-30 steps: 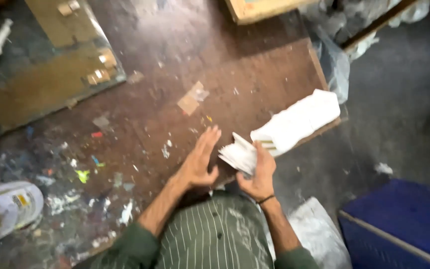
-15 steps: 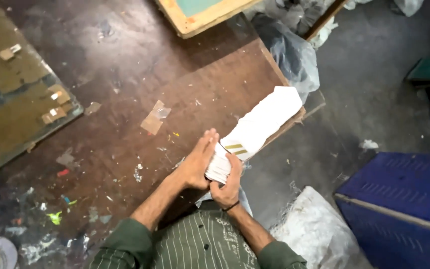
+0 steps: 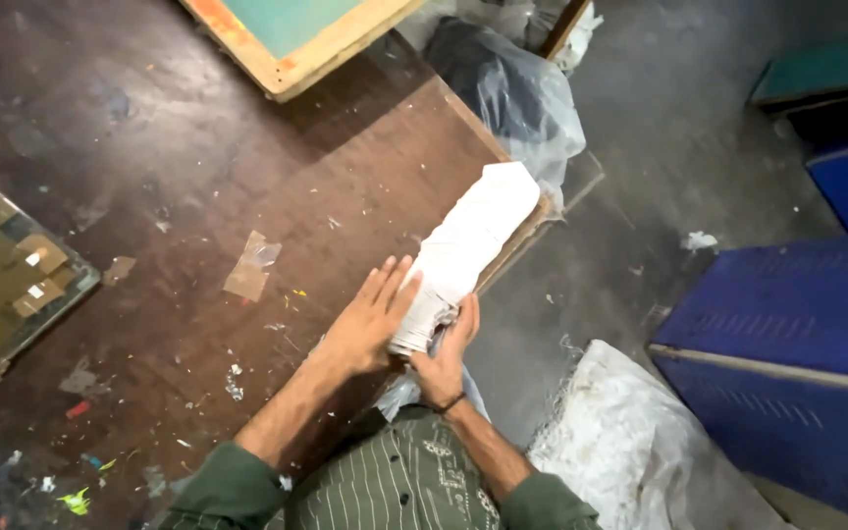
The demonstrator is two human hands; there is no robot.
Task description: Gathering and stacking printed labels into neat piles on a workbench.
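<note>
At the far left edge a glass-topped frame (image 3: 7, 285) lies on the dark, paint-flecked wooden table (image 3: 198, 167), with bits of brown tape stuck to it. Moving right, a scrap of clear tape (image 3: 250, 267) sits on the bare wood, well apart from the hands, and small flecks of paper and paint litter the surface near the person's green sleeve. At the top, a wooden-framed screen with a teal mesh (image 3: 296, 34) rests on the table, its corner pointing down toward the middle. Then comes the left hand (image 3: 370, 319): it lies flat and open, fingers straight and close together, pressed against the left side of the near end of a long row of white paper pieces (image 3: 468, 245). That row lies slanted along the table's right edge, its far end reaching the corner of the tabletop. The right hand (image 3: 447, 353), a dark band at its wrist, is loosely cupped under and around the row's near end, thumb up along the paper's side, so the two hands squeeze the near end between them. Right of the table, a crumpled clear plastic bag (image 3: 527, 93) hangs at the corner, a white sack (image 3: 630, 442) lies on the grey floor, and a blue metal box (image 3: 797, 353) stands at the far right.
</note>
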